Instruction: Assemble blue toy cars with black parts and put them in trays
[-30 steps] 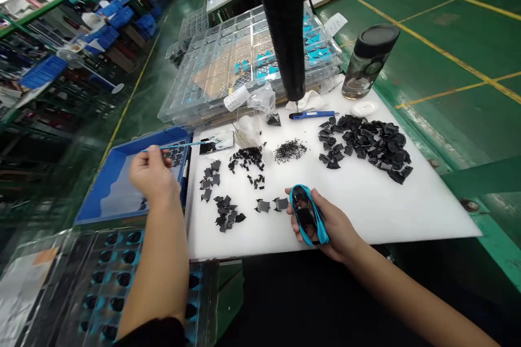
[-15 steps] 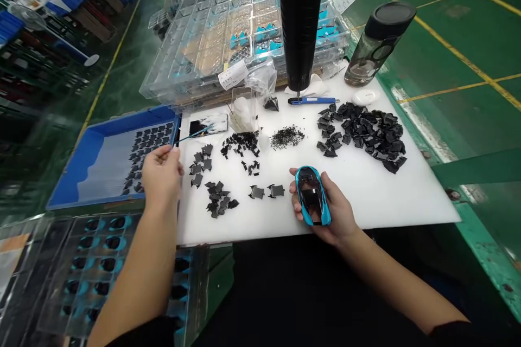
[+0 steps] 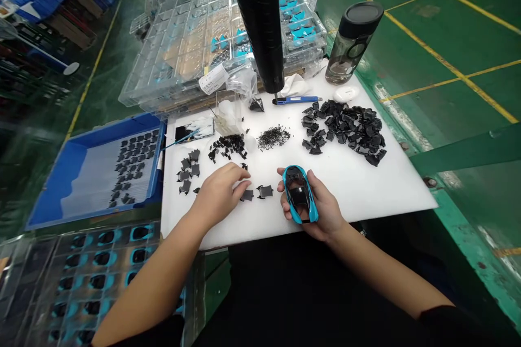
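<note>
My right hand [image 3: 317,206] holds a blue and black toy car body [image 3: 300,195] above the front of the white board [image 3: 345,195]. My left hand [image 3: 220,192] hovers over the board's left part, thumb and fingers apart, with nothing seen between them. Beneath its thumb lies a flat black part [image 3: 247,195], partly hidden. Another such part [image 3: 265,191] rests between the two hands. Small black pieces [image 3: 228,146] are heaped behind the left hand. A pile of tiny black bits [image 3: 273,137] sits near the middle.
A large pile of black parts [image 3: 354,127] lies right, below a bottle [image 3: 353,43]. A black tool [image 3: 260,27] hangs over a blue pen-like tool [image 3: 297,100]. Clear trays [image 3: 187,49] stand behind; a blue bin [image 3: 61,173] is left. A brush [image 3: 179,141] rests near the board's edge.
My left hand has let go of the brush and moved right, over the small black parts. My right hand still holds the car body. The whole view has shifted slightly.
</note>
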The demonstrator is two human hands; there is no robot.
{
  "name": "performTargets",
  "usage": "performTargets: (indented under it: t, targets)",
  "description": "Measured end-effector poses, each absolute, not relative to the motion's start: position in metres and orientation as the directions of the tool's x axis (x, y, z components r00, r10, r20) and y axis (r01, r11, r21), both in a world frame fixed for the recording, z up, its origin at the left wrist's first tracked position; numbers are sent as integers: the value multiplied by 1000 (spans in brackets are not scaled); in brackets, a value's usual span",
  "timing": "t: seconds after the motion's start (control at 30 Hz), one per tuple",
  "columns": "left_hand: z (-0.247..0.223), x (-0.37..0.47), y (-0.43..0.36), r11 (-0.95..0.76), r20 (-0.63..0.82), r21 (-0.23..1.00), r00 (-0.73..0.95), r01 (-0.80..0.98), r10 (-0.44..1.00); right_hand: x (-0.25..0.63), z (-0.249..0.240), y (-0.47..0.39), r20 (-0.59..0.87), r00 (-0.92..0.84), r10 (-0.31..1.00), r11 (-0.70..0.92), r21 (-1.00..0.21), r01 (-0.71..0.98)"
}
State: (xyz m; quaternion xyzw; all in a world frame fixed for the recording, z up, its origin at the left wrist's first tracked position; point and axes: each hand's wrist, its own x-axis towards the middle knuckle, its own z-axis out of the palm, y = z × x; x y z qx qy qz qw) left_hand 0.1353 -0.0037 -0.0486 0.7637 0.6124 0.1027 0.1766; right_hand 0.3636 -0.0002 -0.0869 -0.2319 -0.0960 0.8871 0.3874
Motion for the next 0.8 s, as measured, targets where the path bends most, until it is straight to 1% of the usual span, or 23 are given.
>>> performTargets:
  t: [0.1, 0.17, 0.2, 0.3, 0.4, 0.47, 0.5, 0.53, 0.6, 0.63, 0.67, 0.73, 0.8]
  targets:
    - [-45, 149, -13, -348, -25, 428, 396, 834, 918, 363, -89, 0, -328, -584, 742, -670, -332, -664]
    - [-41, 155, -15, -406, 31, 406, 431, 819, 902, 363, -90, -1, -325, -581, 746, -665, -321, -675]
    - [-36, 156, -14, -411, 70, 389, 419, 824, 905, 363, -90, -1, -328, -578, 747, -664, -316, -678]
    - [-10, 142, -3, -350, 210, 357, 291, 866, 933, 365, -89, -2, -354, -556, 752, -655, -303, -693]
    - [29, 116, 21, -199, 381, 337, 60, 920, 923, 366, -89, -4, -386, -540, 748, -654, -288, -700]
    - [54, 99, 49, -82, 450, 321, -75, 944, 890, 365, -89, -4, -399, -545, 737, -665, -286, -690]
    - [65, 93, 68, -37, 458, 314, -118, 949, 881, 364, -89, -4, -403, -547, 734, -669, -290, -684]
    - [73, 89, 89, -8, 433, 313, -136, 950, 891, 363, -89, -4, -407, -549, 730, -674, -298, -676]
    - [82, 87, 138, -11, 387, 325, -123, 946, 914, 361, -89, -4, -420, -547, 724, -681, -309, -664]
    - [83, 90, 165, -18, 285, 359, -91, 933, 954, 361, -89, -4, -429, -543, 722, -682, -311, -662]
    - [82, 96, 191, -43, 242, 381, -55, 924, 969, 360, -90, -4, -437, -536, 722, -681, -310, -664]
    - [75, 114, 237, -107, 207, 421, 20, 901, 978, 359, -95, -3, -434, -545, 718, -685, -302, -663]
    - [64, 136, 271, -173, 205, 483, 81, 859, 975, 359, -102, -2, -412, -578, 704, -702, -281, -655]
